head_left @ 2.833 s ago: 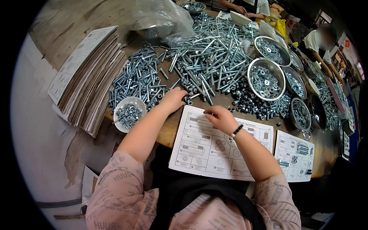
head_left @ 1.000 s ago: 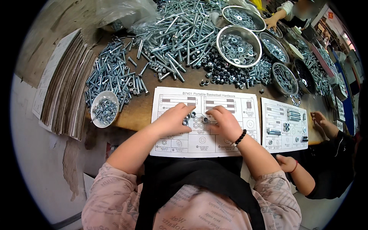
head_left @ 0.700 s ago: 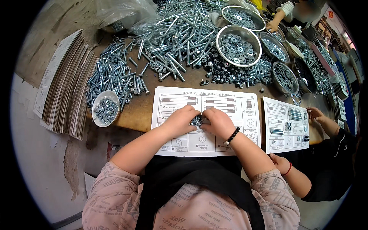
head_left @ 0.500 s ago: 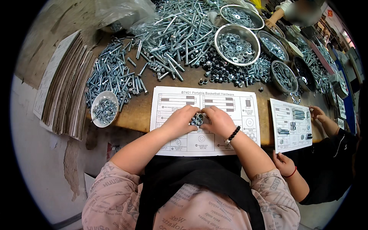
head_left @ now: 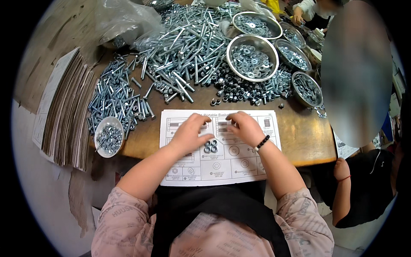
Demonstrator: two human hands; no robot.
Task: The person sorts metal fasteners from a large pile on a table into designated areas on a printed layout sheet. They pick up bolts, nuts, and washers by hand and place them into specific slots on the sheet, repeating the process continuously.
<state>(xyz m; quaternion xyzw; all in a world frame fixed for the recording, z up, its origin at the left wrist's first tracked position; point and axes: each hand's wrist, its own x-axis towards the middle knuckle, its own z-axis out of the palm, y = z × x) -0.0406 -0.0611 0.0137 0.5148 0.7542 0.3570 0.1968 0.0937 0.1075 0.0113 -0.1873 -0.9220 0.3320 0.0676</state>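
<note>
Head view: both hands rest spread, gripping nothing, on the sheet [head_left: 222, 169], nuts [head_left: 210, 146] lying at five o'clock of the left hand [head_left: 190, 132], seven o'clock of the right hand [head_left: 244, 127], left marginally nearer.

White rectangular printed sheet [head_left: 222, 162] lies flat at table edge. Stack of flat cardboard sheets [head_left: 64, 115] stands left. Clear plastic bag [head_left: 124, 21] behind.

Worn wooden table [head_left: 308, 141], pale scuffed floor [head_left: 55, 201], grey-brown concrete patch [head_left: 64, 38] behind, even light
</note>
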